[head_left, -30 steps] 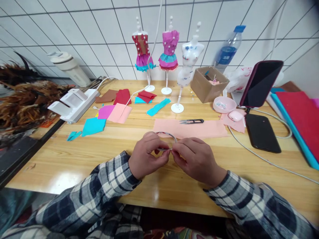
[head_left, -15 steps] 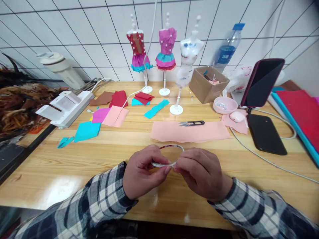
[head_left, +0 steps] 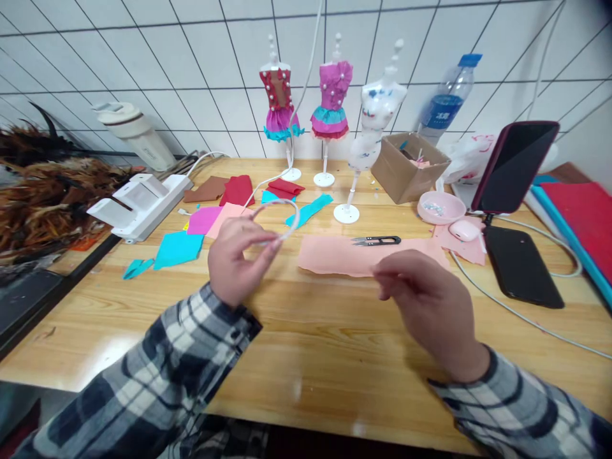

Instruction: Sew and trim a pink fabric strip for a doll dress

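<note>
My left hand (head_left: 239, 258) pinches a thin white roll of tape (head_left: 297, 220) by its near edge, raised above the cloth pieces. My right hand (head_left: 425, 306) is apart from it, over the wood to the right, thumb and fingertips pressed together. Whatever they may hold is too small to make out. Just beyond its fingertips lies a long pale pink strip of cloth (head_left: 329, 256), with black thread snips (head_left: 377, 241) across it. Behind the roll are a pink cloth piece (head_left: 224, 220) and a turquoise strip (head_left: 313, 209).
Two dressed mini mannequins (head_left: 277, 105) and a bare patterned mannequin (head_left: 370, 127) stand at the back. Right of them are a cardboard box (head_left: 406, 172), a pink dish (head_left: 442, 207) and phones (head_left: 523, 264). A power strip (head_left: 143, 213) lies left. A white cable (head_left: 306, 76) hangs in front.
My hands have parted: the left moved up and left with the tape roll, the right moved right, off the roll. The whole view has shifted slightly.
</note>
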Demonstrator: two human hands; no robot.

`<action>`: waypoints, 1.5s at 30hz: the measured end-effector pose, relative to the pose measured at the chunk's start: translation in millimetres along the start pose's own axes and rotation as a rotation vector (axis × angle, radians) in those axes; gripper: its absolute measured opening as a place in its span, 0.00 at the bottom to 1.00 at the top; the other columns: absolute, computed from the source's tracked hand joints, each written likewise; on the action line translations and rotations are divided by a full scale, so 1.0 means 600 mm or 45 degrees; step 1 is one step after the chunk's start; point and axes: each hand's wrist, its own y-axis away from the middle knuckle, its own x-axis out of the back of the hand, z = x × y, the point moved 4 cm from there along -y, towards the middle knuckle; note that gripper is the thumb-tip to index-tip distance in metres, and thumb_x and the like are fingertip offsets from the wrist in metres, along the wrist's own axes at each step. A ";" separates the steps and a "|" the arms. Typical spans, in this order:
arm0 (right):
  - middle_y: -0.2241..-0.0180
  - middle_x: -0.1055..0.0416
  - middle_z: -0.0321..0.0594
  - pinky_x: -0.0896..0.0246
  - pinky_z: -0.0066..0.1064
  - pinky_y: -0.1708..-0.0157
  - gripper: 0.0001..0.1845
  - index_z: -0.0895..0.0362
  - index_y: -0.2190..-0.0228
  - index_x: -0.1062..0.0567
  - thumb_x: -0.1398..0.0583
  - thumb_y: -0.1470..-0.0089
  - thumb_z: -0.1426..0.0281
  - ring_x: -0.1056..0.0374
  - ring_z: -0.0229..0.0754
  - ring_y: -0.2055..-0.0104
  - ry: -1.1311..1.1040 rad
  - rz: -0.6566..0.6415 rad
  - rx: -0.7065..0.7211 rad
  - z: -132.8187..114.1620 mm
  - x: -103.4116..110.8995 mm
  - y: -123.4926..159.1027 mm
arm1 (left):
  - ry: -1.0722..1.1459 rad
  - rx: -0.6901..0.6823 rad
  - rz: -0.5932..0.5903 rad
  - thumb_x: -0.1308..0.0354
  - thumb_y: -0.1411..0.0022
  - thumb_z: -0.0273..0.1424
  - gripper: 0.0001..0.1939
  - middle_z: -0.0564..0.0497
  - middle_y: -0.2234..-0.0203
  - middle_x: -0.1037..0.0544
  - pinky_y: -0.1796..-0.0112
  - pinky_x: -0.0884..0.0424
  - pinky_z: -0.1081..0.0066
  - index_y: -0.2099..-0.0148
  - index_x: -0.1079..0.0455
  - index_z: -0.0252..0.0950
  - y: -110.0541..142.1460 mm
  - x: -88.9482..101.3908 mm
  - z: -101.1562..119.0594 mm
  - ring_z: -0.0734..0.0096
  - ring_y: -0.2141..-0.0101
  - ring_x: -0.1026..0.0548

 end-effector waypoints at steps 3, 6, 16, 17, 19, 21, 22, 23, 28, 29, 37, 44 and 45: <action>0.69 0.26 0.37 0.33 0.27 0.79 0.05 0.53 0.64 0.25 0.40 0.42 0.67 0.33 0.34 0.77 -0.117 -0.149 -0.357 0.029 0.001 -0.024 | -0.314 0.068 -0.342 0.41 0.39 0.35 0.07 0.48 0.67 0.24 0.54 0.33 0.59 0.64 0.24 0.38 -0.009 -0.012 -0.086 0.62 0.61 0.28; 0.72 0.26 0.39 0.35 0.26 0.81 0.09 0.56 0.64 0.25 0.38 0.45 0.63 0.32 0.37 0.74 -0.200 -0.311 -0.490 0.035 -0.009 -0.044 | -0.496 0.196 -0.668 0.46 0.36 0.35 0.13 0.44 0.65 0.25 0.56 0.34 0.57 0.55 0.24 0.36 0.008 -0.031 -0.127 0.57 0.60 0.29; 0.73 0.28 0.32 0.37 0.24 0.78 0.09 0.52 0.66 0.40 0.42 0.46 0.71 0.29 0.38 0.68 -0.409 -0.694 -0.475 0.028 -0.109 -0.120 | -0.161 -0.030 -0.714 0.44 0.34 0.35 0.11 0.49 0.68 0.20 0.60 0.36 0.65 0.60 0.21 0.39 0.017 -0.069 -0.049 0.68 0.65 0.27; 0.74 0.28 0.32 0.37 0.24 0.78 0.09 0.52 0.67 0.40 0.42 0.46 0.71 0.29 0.39 0.67 -0.420 -0.727 -0.495 0.031 -0.121 -0.123 | -0.154 -0.020 -0.730 0.43 0.35 0.36 0.10 0.50 0.67 0.20 0.59 0.37 0.65 0.62 0.21 0.40 0.018 -0.070 -0.051 0.68 0.65 0.26; 0.74 0.30 0.32 0.38 0.23 0.80 0.09 0.53 0.69 0.40 0.42 0.47 0.72 0.30 0.37 0.71 -0.363 -0.760 -0.558 0.042 -0.138 -0.123 | -0.172 0.016 -0.751 0.40 0.38 0.37 0.08 0.51 0.66 0.19 0.56 0.39 0.63 0.64 0.20 0.42 0.021 -0.069 -0.056 0.67 0.63 0.26; 0.76 0.31 0.30 0.40 0.23 0.83 0.08 0.53 0.69 0.40 0.42 0.47 0.73 0.34 0.34 0.78 -0.247 -0.786 -0.633 0.055 -0.148 -0.117 | -0.201 0.065 -0.779 0.37 0.41 0.37 0.05 0.53 0.66 0.19 0.52 0.43 0.58 0.67 0.20 0.44 0.024 -0.067 -0.057 0.66 0.61 0.26; 0.77 0.32 0.28 0.41 0.22 0.84 0.08 0.53 0.70 0.40 0.42 0.47 0.73 0.37 0.32 0.81 -0.189 -0.803 -0.674 0.061 -0.151 -0.113 | -0.213 0.090 -0.795 0.35 0.42 0.37 0.04 0.54 0.66 0.19 0.50 0.45 0.56 0.68 0.20 0.44 0.026 -0.066 -0.057 0.65 0.60 0.26; 0.78 0.34 0.27 0.43 0.22 0.86 0.08 0.53 0.70 0.40 0.43 0.47 0.73 0.39 0.31 0.82 -0.143 -0.813 -0.718 0.066 -0.154 -0.109 | -0.222 0.113 -0.809 0.35 0.43 0.36 0.04 0.54 0.66 0.19 0.48 0.48 0.54 0.69 0.21 0.44 0.027 -0.066 -0.056 0.64 0.60 0.27; 0.80 0.36 0.26 0.43 0.22 0.88 0.09 0.52 0.70 0.40 0.42 0.48 0.74 0.40 0.32 0.82 -0.080 -0.791 -0.852 0.080 -0.166 -0.097 | -0.212 0.190 -0.863 0.34 0.45 0.38 0.05 0.54 0.63 0.20 0.46 0.54 0.51 0.69 0.21 0.44 0.028 -0.068 -0.051 0.61 0.56 0.28; 0.80 0.36 0.27 0.43 0.21 0.88 0.09 0.52 0.71 0.40 0.42 0.48 0.74 0.40 0.32 0.82 -0.081 -0.789 -0.855 0.081 -0.170 -0.095 | -0.210 0.198 -0.869 0.35 0.45 0.38 0.05 0.54 0.63 0.21 0.46 0.54 0.51 0.69 0.21 0.44 0.028 -0.069 -0.052 0.61 0.56 0.28; 0.79 0.34 0.28 0.47 0.22 0.86 0.10 0.53 0.73 0.39 0.39 0.50 0.70 0.37 0.34 0.81 0.133 -0.765 -0.705 0.083 -0.194 -0.087 | -0.201 0.244 -0.915 0.37 0.45 0.39 0.06 0.53 0.60 0.22 0.47 0.53 0.51 0.68 0.21 0.43 0.029 -0.066 -0.054 0.59 0.54 0.30; 0.81 0.33 0.28 0.47 0.25 0.85 0.10 0.52 0.74 0.39 0.40 0.50 0.71 0.37 0.35 0.82 0.188 -0.750 -0.696 0.085 -0.200 -0.085 | -0.200 0.283 -0.944 0.37 0.45 0.38 0.06 0.53 0.58 0.22 0.46 0.54 0.49 0.67 0.22 0.44 0.026 -0.064 -0.052 0.57 0.53 0.30; 0.81 0.33 0.28 0.48 0.25 0.85 0.10 0.52 0.74 0.39 0.40 0.51 0.71 0.37 0.35 0.83 0.191 -0.753 -0.704 0.085 -0.201 -0.084 | -0.200 0.279 -0.945 0.37 0.45 0.38 0.06 0.53 0.59 0.22 0.45 0.54 0.49 0.67 0.22 0.44 0.026 -0.065 -0.052 0.57 0.53 0.30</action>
